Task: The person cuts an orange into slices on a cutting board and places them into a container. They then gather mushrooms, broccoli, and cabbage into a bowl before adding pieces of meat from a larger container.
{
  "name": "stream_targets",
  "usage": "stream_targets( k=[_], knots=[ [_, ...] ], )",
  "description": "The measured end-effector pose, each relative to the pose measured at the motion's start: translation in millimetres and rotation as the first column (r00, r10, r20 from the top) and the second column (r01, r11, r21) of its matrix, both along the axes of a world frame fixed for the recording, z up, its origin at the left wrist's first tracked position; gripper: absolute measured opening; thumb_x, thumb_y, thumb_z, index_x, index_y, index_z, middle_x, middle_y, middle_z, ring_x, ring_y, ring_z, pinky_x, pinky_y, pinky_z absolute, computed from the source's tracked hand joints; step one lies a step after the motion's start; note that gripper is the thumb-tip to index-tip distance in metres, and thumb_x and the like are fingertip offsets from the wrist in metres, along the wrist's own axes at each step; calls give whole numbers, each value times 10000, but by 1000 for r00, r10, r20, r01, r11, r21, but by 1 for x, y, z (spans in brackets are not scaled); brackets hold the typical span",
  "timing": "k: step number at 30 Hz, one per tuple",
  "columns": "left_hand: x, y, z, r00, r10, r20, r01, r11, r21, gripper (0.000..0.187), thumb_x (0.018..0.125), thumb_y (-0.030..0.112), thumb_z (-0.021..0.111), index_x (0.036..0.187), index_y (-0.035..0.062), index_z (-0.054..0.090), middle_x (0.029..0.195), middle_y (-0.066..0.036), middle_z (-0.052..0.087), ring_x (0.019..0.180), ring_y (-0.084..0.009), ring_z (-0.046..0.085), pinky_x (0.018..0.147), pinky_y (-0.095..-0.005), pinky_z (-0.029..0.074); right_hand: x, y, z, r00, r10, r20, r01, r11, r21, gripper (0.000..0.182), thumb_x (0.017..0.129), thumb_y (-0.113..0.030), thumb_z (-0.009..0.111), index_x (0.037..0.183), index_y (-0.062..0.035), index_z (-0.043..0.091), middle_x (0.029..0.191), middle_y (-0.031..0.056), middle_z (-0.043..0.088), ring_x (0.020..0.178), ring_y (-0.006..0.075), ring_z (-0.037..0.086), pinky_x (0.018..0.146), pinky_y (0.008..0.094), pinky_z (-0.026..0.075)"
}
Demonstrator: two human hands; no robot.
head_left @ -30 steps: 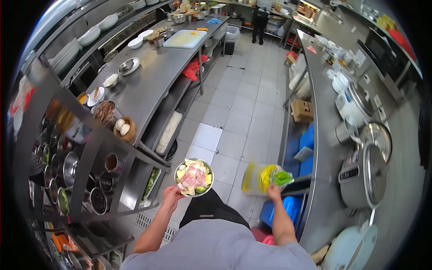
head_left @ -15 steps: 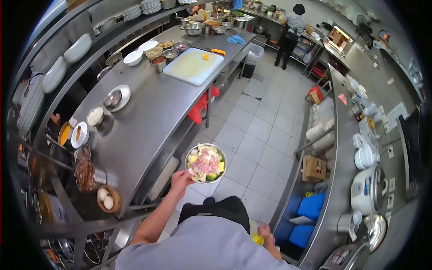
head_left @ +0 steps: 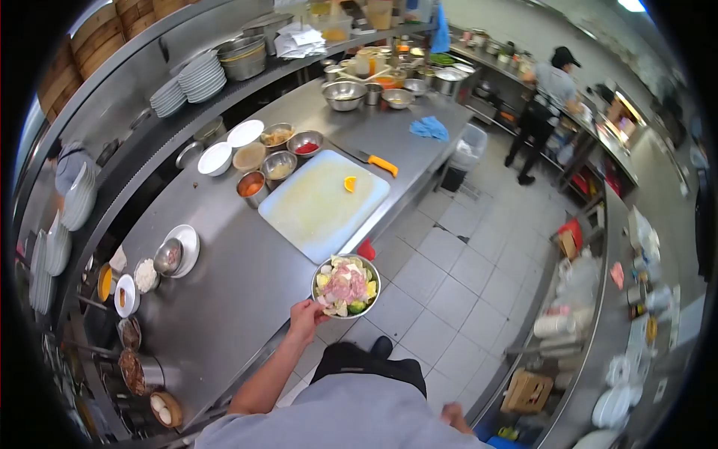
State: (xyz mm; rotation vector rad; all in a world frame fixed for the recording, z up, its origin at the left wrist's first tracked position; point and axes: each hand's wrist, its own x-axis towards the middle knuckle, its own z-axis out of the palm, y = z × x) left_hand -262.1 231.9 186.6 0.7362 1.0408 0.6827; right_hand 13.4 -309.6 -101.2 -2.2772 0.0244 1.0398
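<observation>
A round metal bowl [head_left: 376, 301] is in my left hand [head_left: 305, 320], whose fingers and thumb grip its near-left rim. Raw pink sliced meat [head_left: 348, 284] lies on top of pale and yellow pieces and a bit of green vegetable in it. The bowl is level, in the air just off the counter's front edge. My right hand [head_left: 453, 414] hangs low by my right side, small and blurred; its fingers are partly hidden, and I can make out nothing in them.
On the steel counter [head_left: 224, 299] lie a white cutting board [head_left: 318, 206] with an orange wedge [head_left: 350, 183], and an orange-handled knife [head_left: 381, 165]. Several bowls line its far side. A co-worker [head_left: 550, 105] stands at the back. Another counter [head_left: 591, 299] runs along the right; tiled floor [head_left: 449, 299] between.
I have moved forward along the counter, with the cutting board now much nearer. The bowl stays in my left hand. A yellow item seen by my right hand is out of sight now.
</observation>
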Motion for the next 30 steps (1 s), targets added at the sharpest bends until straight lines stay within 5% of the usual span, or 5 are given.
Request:
stream_targets(
  k=[5, 12, 18, 23, 30],
  knots=[
    [83, 78, 30, 981, 190, 33, -189, 982, -24, 56, 859, 26, 607, 886, -15, 634, 893, -122, 681, 780, -200, 674, 684, -319, 593, 316, 276, 73, 968, 30, 251, -116, 935, 336, 143, 927, -125, 516, 930, -18, 612, 681, 64, 596, 542, 149, 587, 404, 319, 481],
    [243, 240, 16, 925, 372, 77, -375, 927, 26, 99, 867, 41, 638, 864, -57, 623, 861, -131, 658, 751, -220, 678, 702, -344, 618, 490, 640, 215, 724, 273, 634, -598, 706, 380, 214, 910, -117, 650, 1104, -27, 634, 790, 56, 634, 631, 123, 558, 590, 275, 464],
    [395, 363, 43, 809, 578, 105, -573, 816, -72, 108, 865, 59, 648, 864, -43, 615, 883, -126, 636, 768, -206, 667, 698, -349, 619, 572, 765, 227, 556, 426, 714, -775, 575, 261, 435, 861, -81, 683, 1279, -30, 575, 1169, 206, 609, 917, 272, 623, 811, 377, 510],
    [482, 448, 47, 606, 783, 140, -793, 609, 21, 97, 878, 48, 631, 848, -41, 609, 876, -120, 628, 779, -196, 656, 678, -332, 619, 646, 869, 285, 386, 353, 852, -874, 436, 216, 593, 919, -83, 614, 1459, 6, 386, 1463, 293, 360, 1373, 464, 352, 1110, 473, 343],
    [565, 546, -17, 268, 963, -27, -963, 269, 37, 94, 863, 26, 619, 932, -36, 603, 955, -146, 637, 837, -226, 664, 665, -333, 625, 720, 1018, 250, -104, 520, 848, -984, 70, -164, 591, 980, -252, 591, 1507, -93, 377, 1564, 302, 250, 1407, 478, 313, 1146, 527, 289]
  ],
)
